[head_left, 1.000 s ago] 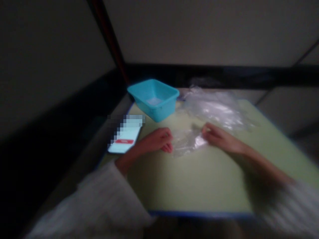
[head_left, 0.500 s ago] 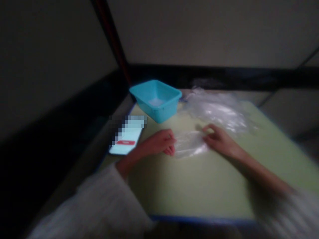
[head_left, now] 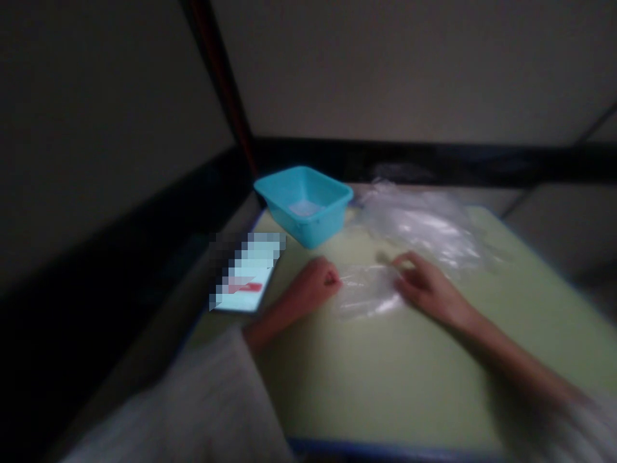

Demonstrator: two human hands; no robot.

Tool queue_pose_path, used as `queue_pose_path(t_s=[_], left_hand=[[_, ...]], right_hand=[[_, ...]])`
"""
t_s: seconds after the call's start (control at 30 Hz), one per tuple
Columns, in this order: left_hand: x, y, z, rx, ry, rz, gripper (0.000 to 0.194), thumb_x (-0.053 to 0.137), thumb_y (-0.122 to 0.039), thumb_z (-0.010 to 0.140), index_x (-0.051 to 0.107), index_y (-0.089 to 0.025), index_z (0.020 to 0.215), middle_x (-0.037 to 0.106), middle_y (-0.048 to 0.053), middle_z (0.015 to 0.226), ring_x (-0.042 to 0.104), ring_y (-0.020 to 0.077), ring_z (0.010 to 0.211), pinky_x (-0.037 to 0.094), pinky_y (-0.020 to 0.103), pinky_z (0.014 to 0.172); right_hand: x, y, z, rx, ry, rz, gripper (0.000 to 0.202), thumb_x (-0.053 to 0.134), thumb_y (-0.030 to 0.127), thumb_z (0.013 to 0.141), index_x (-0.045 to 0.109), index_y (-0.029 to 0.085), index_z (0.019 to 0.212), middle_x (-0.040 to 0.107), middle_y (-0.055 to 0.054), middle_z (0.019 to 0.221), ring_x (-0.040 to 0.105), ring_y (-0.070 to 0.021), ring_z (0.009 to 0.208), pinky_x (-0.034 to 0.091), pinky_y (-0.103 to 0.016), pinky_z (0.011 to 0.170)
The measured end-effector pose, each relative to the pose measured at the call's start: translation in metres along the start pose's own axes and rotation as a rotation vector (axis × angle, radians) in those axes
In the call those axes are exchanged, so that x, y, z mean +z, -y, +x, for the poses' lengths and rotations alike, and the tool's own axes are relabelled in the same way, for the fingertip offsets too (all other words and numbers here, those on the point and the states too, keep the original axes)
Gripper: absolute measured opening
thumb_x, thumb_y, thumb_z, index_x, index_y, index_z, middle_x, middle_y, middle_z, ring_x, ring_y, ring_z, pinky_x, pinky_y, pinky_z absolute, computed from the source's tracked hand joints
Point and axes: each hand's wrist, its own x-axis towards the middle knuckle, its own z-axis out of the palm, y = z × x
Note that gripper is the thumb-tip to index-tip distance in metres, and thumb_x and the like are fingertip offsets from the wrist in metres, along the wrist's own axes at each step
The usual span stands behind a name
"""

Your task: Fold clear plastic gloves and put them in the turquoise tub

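Observation:
Between my two hands a clear plastic bag is stretched flat just over the table. My left hand is closed at the bag's left edge, its fingers curled in and pinching it. At the opposite edge my right hand grips the bag between thumb and fingers. The picture is dim and blurred, so the exact fingertip contact is hard to make out. Behind my right hand lies a heap of clear plastic bags.
A turquoise plastic basket stands at the back left of the pale yellow-green table, with something whitish at its bottom. A phone with a lit screen lies at the left edge. Walls rise behind and to the left.
The whole view has shifted slightly, so things sit lower. My left hand's fingers, earlier partly hanging below, are now curled into a fist-like pinch. The bag stays between both hands.

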Motion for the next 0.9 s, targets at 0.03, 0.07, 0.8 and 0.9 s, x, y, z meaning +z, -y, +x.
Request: queue_pose_path(t_s=[0.03,0.07,0.8,0.9], left_hand=[[0.002,0.0,0.0,0.0,-0.004,-0.001,0.012,0.055,-0.006,0.069,0.057,-0.016,0.062,0.055,0.001,0.071,0.052,0.0149,0.071,0.038,0.027,0.068],[0.003,-0.001,0.0,-0.003,-0.008,-0.005,0.013,0.055,-0.005,0.069,0.057,-0.015,0.061,0.055,0.0,0.07,0.052,0.0146,0.071,0.038,0.026,0.068],[0.017,0.003,0.021,-0.091,-0.219,-0.119,0.013,0.052,-0.007,0.071,0.055,-0.014,0.061,0.056,-0.003,0.057,0.051,0.0102,0.056,0.036,0.02,0.053],[0.02,0.004,0.022,-0.097,-0.245,-0.122,0.012,0.053,-0.007,0.07,0.055,-0.015,0.062,0.056,-0.003,0.057,0.051,0.0102,0.056,0.036,0.02,0.053]], right_hand=[[0.0,0.0,0.0,0.003,-0.004,0.0,0.028,0.053,0.034,0.079,0.041,0.019,0.099,0.051,0.003,0.061,0.041,-0.0103,0.047,0.029,-0.022,0.041],[0.001,0.001,0.0,0.005,-0.008,-0.002,0.028,0.053,0.034,0.079,0.04,0.019,0.099,0.052,0.002,0.062,0.042,-0.0103,0.047,0.029,-0.022,0.041],[0.003,-0.021,0.012,0.01,-0.241,-0.166,0.02,0.051,0.033,0.075,0.039,0.023,0.087,0.059,0.001,0.059,0.052,-0.0152,0.048,0.034,-0.023,0.043],[0.004,-0.023,0.013,0.002,-0.27,-0.2,0.02,0.051,0.032,0.075,0.04,0.022,0.089,0.062,-0.001,0.061,0.055,-0.0169,0.05,0.037,-0.024,0.046]])
